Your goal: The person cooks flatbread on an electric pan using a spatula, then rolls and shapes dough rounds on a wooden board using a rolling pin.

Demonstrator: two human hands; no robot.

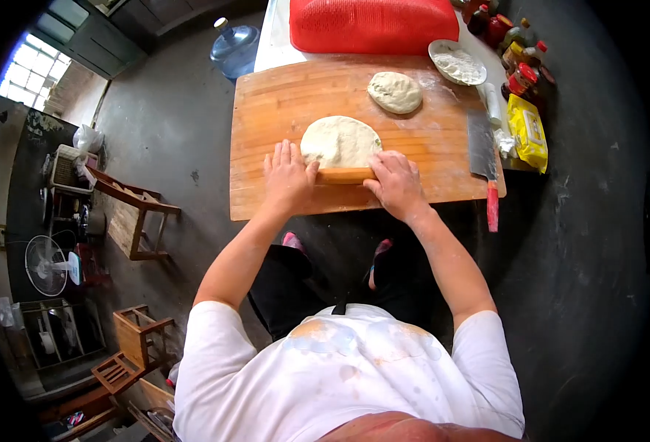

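A wooden rolling pin [343, 176] lies crosswise at the near edge of a flattened round of dough [342, 140]. My left hand [288, 175] covers the pin's left end, its fingers reaching forward beyond it and the thumb at its side. At the other end, my right hand [396, 180] is closed around the pin with curled fingers. Both pin ends are hidden under my hands. Bits of something green show at the dough's right edge. Farther back on the wooden board [266, 110] rests a second, smaller piece of dough [396, 92], apart from both hands.
A cleaver [481, 147] lies at the board's right, its red handle over the near edge. Behind are a bowl of flour [457, 63] and a red basket-like cover [373, 26]. Yellow wipes [528, 134] and bottles stand right. A water jug [234, 48] and wooden chair [137, 217] are left.
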